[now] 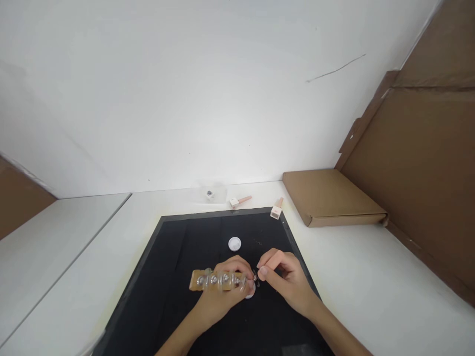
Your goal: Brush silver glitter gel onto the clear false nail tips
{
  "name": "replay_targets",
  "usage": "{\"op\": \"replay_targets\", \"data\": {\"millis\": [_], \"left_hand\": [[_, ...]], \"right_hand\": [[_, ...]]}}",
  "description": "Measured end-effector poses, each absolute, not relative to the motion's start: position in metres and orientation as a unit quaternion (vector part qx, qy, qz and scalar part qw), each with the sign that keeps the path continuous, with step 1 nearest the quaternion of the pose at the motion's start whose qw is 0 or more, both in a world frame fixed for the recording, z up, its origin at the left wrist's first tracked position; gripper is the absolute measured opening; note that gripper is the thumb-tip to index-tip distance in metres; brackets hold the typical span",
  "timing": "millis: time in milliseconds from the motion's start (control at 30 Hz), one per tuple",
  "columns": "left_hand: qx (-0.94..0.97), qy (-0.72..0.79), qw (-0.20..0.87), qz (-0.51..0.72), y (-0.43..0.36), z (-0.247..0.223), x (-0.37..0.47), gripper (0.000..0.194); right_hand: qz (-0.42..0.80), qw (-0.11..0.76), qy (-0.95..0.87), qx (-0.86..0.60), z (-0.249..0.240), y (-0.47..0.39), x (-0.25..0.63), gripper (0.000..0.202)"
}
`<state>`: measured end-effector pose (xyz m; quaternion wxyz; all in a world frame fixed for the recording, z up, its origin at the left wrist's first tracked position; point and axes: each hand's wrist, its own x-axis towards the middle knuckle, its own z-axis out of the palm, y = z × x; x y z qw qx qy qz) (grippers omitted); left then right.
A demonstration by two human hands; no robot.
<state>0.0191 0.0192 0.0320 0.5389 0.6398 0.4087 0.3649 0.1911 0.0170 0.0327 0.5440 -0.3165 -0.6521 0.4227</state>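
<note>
My left hand (226,291) is closed round a yellowish strip (196,280) with a row of clear, rounded pieces on it, over the black mat (166,267). Its thumb and fingertips come together at the strip's right end. Just to the right, my right hand (284,277) is pinched, thumb against forefinger, near a tiny dark piece between the two hands. What the right fingertips hold is too small to name. A white round item (251,291) lies partly hidden under my left fingertips. Beyond the hands sits a small white dish (234,244).
Two small bottles with pink caps, one at centre (234,202) and one at right (275,211), lie by the mat's far edge. A clear tray (218,194) is behind. A flat cardboard box (334,195) stands right, beside a tall cardboard panel (426,163).
</note>
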Motion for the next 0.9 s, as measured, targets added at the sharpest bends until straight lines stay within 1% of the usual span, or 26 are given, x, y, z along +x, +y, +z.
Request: {"op": "replay_targets", "data": {"millis": [333, 533, 700, 900], "left_hand": [[0.651, 0.409, 0.535, 0.352, 0.0184, 0.0299, 0.0178, 0.012], [0.622, 0.410, 0.559, 0.363, 0.0193, 0.0288, 0.0173, 0.009], [0.481, 0.399, 0.675, 0.393, 0.0185, 0.0261, 0.0164, 0.013], [0.350, 0.405, 0.738, 0.411, 0.0222, 0.0283, 0.0122, 0.018]], "right_hand": [[0.409, 0.573, -0.639, -0.311, 0.0263, 0.0193, 0.1912, 0.016], [0.407, 0.589, -0.632, -0.297, 0.0260, 0.0199, 0.1915, 0.013], [0.406, 0.595, -0.625, -0.301, 0.0264, 0.0186, 0.1915, 0.012], [0.401, 0.588, -0.633, -0.305, 0.0298, 0.0163, 0.1929, 0.017]]}}
